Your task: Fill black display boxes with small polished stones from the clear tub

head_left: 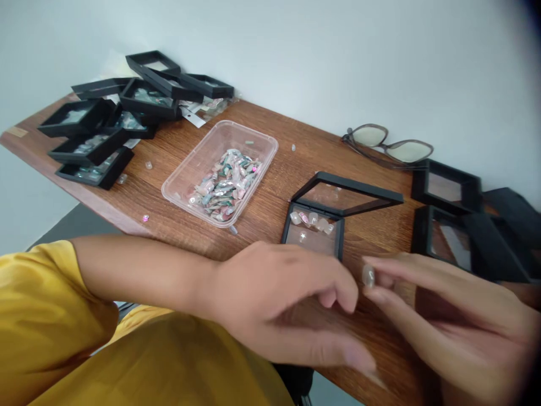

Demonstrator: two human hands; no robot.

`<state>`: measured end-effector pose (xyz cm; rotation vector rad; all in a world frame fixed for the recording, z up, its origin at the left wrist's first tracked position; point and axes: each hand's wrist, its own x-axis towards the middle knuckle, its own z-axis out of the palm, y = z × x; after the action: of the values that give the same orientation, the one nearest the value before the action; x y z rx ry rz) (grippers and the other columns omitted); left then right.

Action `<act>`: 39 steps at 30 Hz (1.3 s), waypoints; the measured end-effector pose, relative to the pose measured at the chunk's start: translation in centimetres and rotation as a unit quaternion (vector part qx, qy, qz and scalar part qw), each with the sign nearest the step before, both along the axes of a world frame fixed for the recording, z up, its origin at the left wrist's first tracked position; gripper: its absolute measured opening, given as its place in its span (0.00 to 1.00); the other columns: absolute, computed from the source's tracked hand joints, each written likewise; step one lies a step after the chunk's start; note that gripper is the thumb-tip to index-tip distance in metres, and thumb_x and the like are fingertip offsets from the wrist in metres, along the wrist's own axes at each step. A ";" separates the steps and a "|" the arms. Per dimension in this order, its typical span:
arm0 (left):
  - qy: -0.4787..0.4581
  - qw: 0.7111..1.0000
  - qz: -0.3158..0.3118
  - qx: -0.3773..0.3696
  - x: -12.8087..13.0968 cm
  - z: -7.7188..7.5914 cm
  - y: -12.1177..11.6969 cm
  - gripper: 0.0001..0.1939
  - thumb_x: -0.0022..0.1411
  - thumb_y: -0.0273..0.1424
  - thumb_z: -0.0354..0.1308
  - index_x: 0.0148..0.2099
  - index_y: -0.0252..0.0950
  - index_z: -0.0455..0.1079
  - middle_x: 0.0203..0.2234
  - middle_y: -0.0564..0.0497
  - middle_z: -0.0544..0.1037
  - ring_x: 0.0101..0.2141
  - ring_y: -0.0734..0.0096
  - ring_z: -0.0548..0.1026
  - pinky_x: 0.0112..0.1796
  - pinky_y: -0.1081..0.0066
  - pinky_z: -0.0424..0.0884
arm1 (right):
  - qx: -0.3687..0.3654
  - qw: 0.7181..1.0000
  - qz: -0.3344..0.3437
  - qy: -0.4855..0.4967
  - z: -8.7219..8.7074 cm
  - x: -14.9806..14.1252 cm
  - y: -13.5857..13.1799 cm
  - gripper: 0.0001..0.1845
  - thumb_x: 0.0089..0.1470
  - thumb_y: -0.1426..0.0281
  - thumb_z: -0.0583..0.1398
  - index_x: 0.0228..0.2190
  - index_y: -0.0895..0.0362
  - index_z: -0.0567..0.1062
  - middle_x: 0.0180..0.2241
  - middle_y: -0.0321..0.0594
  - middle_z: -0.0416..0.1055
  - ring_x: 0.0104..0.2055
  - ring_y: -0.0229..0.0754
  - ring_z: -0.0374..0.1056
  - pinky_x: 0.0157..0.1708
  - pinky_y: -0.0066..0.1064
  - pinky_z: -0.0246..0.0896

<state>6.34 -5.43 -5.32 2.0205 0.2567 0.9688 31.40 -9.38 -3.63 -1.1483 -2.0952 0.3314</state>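
My right hand [448, 316] pinches a small pale stone [368, 276] between thumb and fingertips, just in front of an open black display case [315, 225] that holds several pale stones on its film. My left hand [287, 299] hovers beside it with fingers loosely curled; it holds nothing that I can see, and its fingertips nearly meet the right hand's. A clear plastic tub [222, 172] of pink and green stones sits to the left of the open case.
A pile of black display cases [118, 121] lies at the far left of the wooden table [270, 141]. More black cases [452, 214] stand at the right. Eyeglasses [386, 146] rest near the wall. Loose stones [147, 165] are scattered on the wood.
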 end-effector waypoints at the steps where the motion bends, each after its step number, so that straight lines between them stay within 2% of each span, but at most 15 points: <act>1: 0.017 0.991 0.028 0.130 -0.1 -0.2 0.0 0.13 0.70 0.42 0.62 0.46 0.37 0.70 0.36 0.52 0.81 0.35 0.72 0.78 0.34 0.71 0.74 | 0.009 1.000 0.001 -0.007 0.0 -0.1 0.4 0.10 0.68 0.67 0.66 0.50 0.48 0.79 0.38 0.33 0.75 0.34 0.31 0.71 0.32 0.21 0.67; 2: 0.048 0.968 0.057 0.241 -0.2 -0.3 0.0 0.13 0.71 0.42 0.60 0.44 0.36 0.72 0.36 0.51 0.82 0.38 0.68 0.80 0.35 0.68 0.75 | 0.015 1.000 0.001 -0.020 -0.1 -0.2 0.8 0.11 0.67 0.69 0.66 0.50 0.49 0.79 0.38 0.33 0.75 0.34 0.30 0.71 0.33 0.20 0.67; 3: 0.087 0.940 0.085 0.320 -0.3 -0.4 -0.1 0.13 0.71 0.41 0.59 0.43 0.36 0.74 0.36 0.51 0.83 0.41 0.65 0.81 0.36 0.65 0.76 | 0.019 0.999 0.000 -0.037 -0.2 -0.3 1.1 0.11 0.67 0.69 0.66 0.50 0.50 0.79 0.37 0.32 0.74 0.33 0.29 0.70 0.34 0.20 0.66; 5: 0.171 0.897 0.125 0.388 -0.4 -0.2 -0.4 0.11 0.72 0.38 0.59 0.41 0.36 0.76 0.39 0.50 0.84 0.45 0.62 0.83 0.38 0.63 0.78 | 0.016 0.998 0.005 -0.066 -0.6 -0.4 1.7 0.11 0.68 0.68 0.65 0.52 0.51 0.78 0.35 0.31 0.73 0.31 0.27 0.68 0.34 0.20 0.65; 9: 0.256 0.884 0.133 0.368 -0.6 0.1 -0.8 0.10 0.72 0.36 0.58 0.44 0.37 0.78 0.42 0.49 0.85 0.45 0.61 0.85 0.40 0.64 0.82 | 0.001 0.995 0.023 -0.100 -1.5 -0.8 2.5 0.11 0.70 0.68 0.63 0.52 0.54 0.78 0.32 0.31 0.69 0.29 0.27 0.63 0.31 0.20 0.62; 14: 0.257 0.878 0.117 0.387 -0.6 -0.1 -1.3 0.09 0.69 0.34 0.61 0.43 0.35 0.79 0.39 0.46 0.85 0.51 0.49 0.85 0.48 0.58 0.85 | -0.018 0.991 0.023 -0.134 -1.9 -1.3 2.7 0.12 0.73 0.64 0.60 0.50 0.55 0.80 0.31 0.31 0.71 0.27 0.26 0.64 0.27 0.21 0.60; 20: 0.230 0.878 0.120 0.403 -0.4 0.1 -1.9 0.10 0.70 0.27 0.57 0.41 0.34 0.80 0.32 0.47 0.84 0.48 0.49 0.86 0.41 0.61 0.86 | -0.013 0.982 -0.019 -0.188 -1.6 -2.5 2.2 0.14 0.73 0.65 0.58 0.52 0.52 0.81 0.40 0.30 0.78 0.27 0.29 0.68 0.26 0.25 0.62; 24: 0.244 0.879 0.106 0.395 -0.4 0.4 -1.8 0.10 0.70 0.27 0.58 0.39 0.37 0.80 0.30 0.51 0.83 0.43 0.54 0.87 0.35 0.65 0.85 | -0.044 0.982 -0.024 -0.180 -1.6 -2.9 1.9 0.13 0.73 0.65 0.58 0.52 0.50 0.80 0.35 0.27 0.76 0.28 0.29 0.68 0.25 0.25 0.62; 29: 0.215 0.861 0.123 0.444 -0.5 0.8 -1.0 0.12 0.73 0.29 0.56 0.45 0.41 0.83 0.38 0.55 0.86 0.40 0.67 0.84 0.37 0.68 0.82 | -0.038 0.984 -0.031 -0.173 -1.9 -2.8 1.7 0.14 0.75 0.61 0.57 0.52 0.49 0.79 0.39 0.25 0.77 0.30 0.29 0.71 0.27 0.25 0.64; 32: 0.201 0.852 0.154 0.459 -0.7 1.0 -0.9 0.12 0.73 0.30 0.57 0.46 0.42 0.83 0.41 0.57 0.86 0.43 0.68 0.84 0.39 0.69 0.82 | -0.029 0.985 -0.024 -0.167 -2.0 -2.5 1.6 0.15 0.76 0.59 0.55 0.53 0.50 0.78 0.43 0.26 0.78 0.34 0.29 0.74 0.30 0.25 0.67; 35: 0.267 0.834 0.176 0.449 -0.7 1.0 -1.2 0.15 0.74 0.36 0.57 0.56 0.38 0.79 0.54 0.51 0.83 0.56 0.61 0.81 0.53 0.65 0.80 | -0.015 0.985 -0.006 -0.170 -2.0 -2.3 1.8 0.16 0.76 0.62 0.53 0.53 0.54 0.77 0.45 0.30 0.78 0.36 0.32 0.76 0.32 0.26 0.69; 37: 0.335 0.822 0.196 0.417 -0.8 0.7 -1.5 0.26 0.72 0.45 0.59 0.64 0.33 0.73 0.64 0.43 0.77 0.63 0.53 0.76 0.61 0.59 0.75 | -0.020 0.986 -0.004 -0.167 -1.9 -2.3 1.8 0.16 0.74 0.65 0.53 0.52 0.55 0.77 0.39 0.31 0.77 0.33 0.31 0.74 0.30 0.25 0.67; 39: 0.376 0.813 0.220 0.386 -0.9 0.6 -1.8 0.38 0.68 0.52 0.62 0.68 0.28 0.67 0.69 0.36 0.70 0.68 0.45 0.70 0.64 0.55 0.72 | -0.033 0.986 -0.010 -0.161 -1.9 -2.4 1.7 0.14 0.74 0.66 0.54 0.52 0.55 0.77 0.33 0.29 0.73 0.28 0.29 0.69 0.27 0.24 0.63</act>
<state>5.45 -7.23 -4.74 3.1543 0.9092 0.4839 28.98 -7.68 -5.53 -1.3343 -2.3624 0.2167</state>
